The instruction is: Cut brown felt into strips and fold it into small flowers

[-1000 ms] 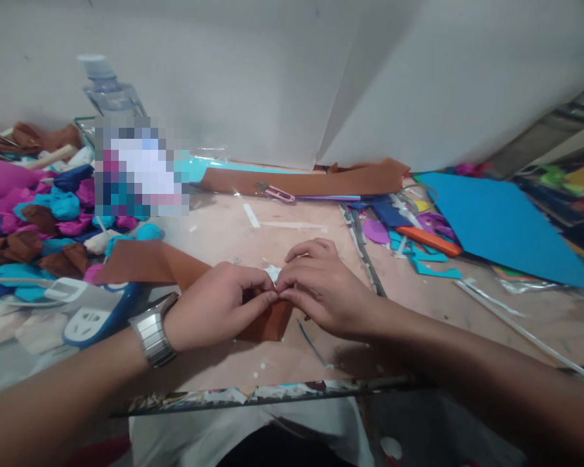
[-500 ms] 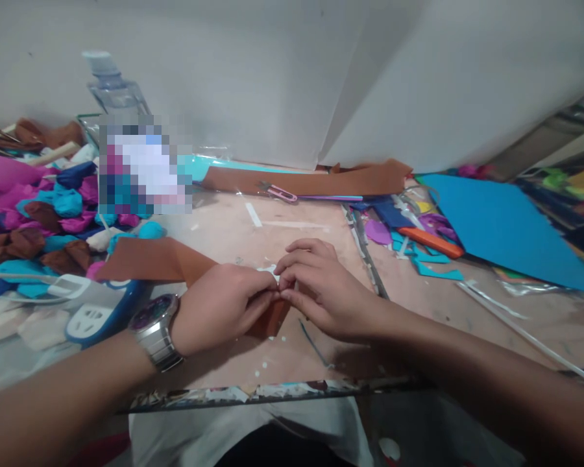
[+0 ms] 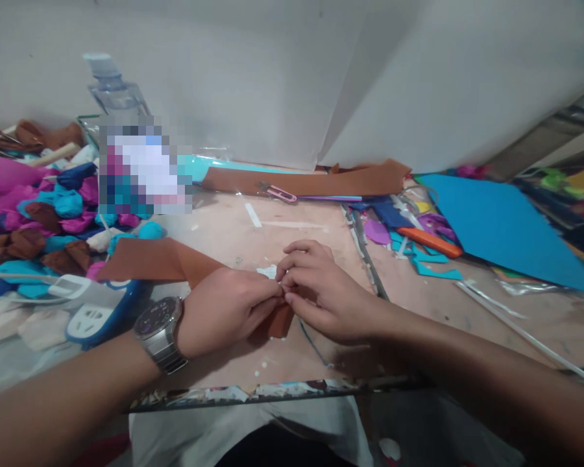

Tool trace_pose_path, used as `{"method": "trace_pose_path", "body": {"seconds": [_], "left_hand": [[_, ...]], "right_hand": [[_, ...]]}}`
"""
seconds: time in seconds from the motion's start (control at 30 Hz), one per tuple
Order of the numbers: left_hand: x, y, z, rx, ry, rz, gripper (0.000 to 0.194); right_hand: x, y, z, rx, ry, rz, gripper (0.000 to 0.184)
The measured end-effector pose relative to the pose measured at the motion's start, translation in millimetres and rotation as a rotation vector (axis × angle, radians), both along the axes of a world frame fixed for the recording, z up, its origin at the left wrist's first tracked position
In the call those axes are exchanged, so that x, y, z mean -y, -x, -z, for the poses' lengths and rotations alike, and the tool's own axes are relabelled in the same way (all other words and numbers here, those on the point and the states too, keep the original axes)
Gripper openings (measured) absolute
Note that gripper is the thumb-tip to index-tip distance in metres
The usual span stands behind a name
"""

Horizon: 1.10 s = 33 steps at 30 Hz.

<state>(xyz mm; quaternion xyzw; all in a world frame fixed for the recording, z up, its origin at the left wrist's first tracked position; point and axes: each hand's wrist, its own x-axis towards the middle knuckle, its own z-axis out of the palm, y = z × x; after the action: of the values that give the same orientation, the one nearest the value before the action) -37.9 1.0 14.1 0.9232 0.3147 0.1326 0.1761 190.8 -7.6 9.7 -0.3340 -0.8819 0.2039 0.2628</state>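
My left hand (image 3: 226, 311) and my right hand (image 3: 321, 292) meet fingertip to fingertip at the middle of the table. Both pinch the end of a brown paper strip (image 3: 156, 259) that runs from the left under my left hand; a brown piece (image 3: 279, 321) shows beneath the fingers. A small white scrap (image 3: 267, 270) peeks out just behind the pinched fingers. A metal watch (image 3: 156, 331) sits on my left wrist.
A heap of crumpled magenta, cyan and brown paper balls (image 3: 34, 214) lies at the left, with a water bottle (image 3: 114, 91) behind. A white and blue power strip (image 3: 95, 311) sits near my left arm. Blue sheet (image 3: 501, 224), orange cutter (image 3: 428, 240), pink scissors (image 3: 279, 192) lie beyond.
My left wrist has turned so the watch face shows. The hands shifted slightly right and the brown piece under them has been drawn in smaller.
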Motion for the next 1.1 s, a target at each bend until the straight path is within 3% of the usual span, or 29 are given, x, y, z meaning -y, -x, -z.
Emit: {"method": "trace_pose_path", "body": {"seconds": [0.17, 0.43, 0.87, 1.1], "left_hand": [[-4, 1, -0.1, 0.022, 0.073, -0.045, 0.03], [-5, 1, -9.2, 0.032, 0.406, -0.028, 0.028], [-12, 7, -15.8, 0.064, 0.658, 0.078, 0.022], [-12, 5, -15.2, 0.096, 0.653, 0.029, 0.031]], "right_hand": [[-1, -3, 4.2, -0.036, -0.014, 0.006, 0.008], [-6, -4, 6.7, -0.108, 0.083, -0.081, 0.01], [-7, -5, 6.1, -0.103, 0.155, -0.216, 0.01], [-7, -5, 6.1, -0.081, 0.137, -0.196, 0.011]]}}
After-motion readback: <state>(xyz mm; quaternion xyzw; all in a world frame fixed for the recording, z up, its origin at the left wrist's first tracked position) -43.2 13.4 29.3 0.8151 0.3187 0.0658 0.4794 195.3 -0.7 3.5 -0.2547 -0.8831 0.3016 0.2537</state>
